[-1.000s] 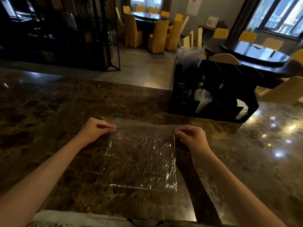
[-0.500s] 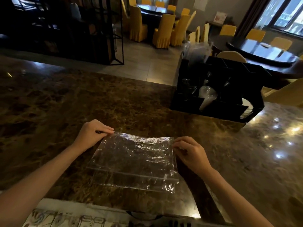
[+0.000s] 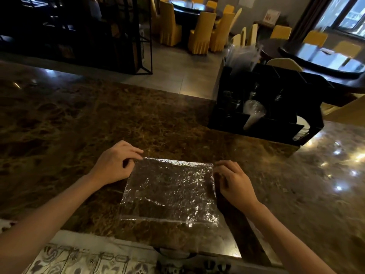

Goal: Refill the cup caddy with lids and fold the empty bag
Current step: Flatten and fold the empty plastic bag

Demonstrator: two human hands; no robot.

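Note:
A clear, crinkled plastic bag [image 3: 169, 190] lies flat on the dark marble counter [image 3: 79, 123] in front of me, doubled over with its fold at the far edge. My left hand [image 3: 116, 165] pinches the bag's far left corner. My right hand [image 3: 233, 182] rests at the bag's right edge, fingertips on the far right corner. The black cup caddy [image 3: 264, 107] stands at the far right of the counter, holding clear lids [image 3: 253, 109] and stacks of cups in its compartments.
A white stack of lids or plates [image 3: 301, 129] shows at the caddy's right end. Beyond the counter edge are a tiled floor, yellow chairs [image 3: 199, 34] around dark tables and a black metal shelf [image 3: 118, 36]. A patterned surface [image 3: 79, 260] lies below the counter's near edge.
Both hands brought the bag's far edge toward me and folded it over, so the bag now lies doubled and shorter. The camera view tilted slightly downward.

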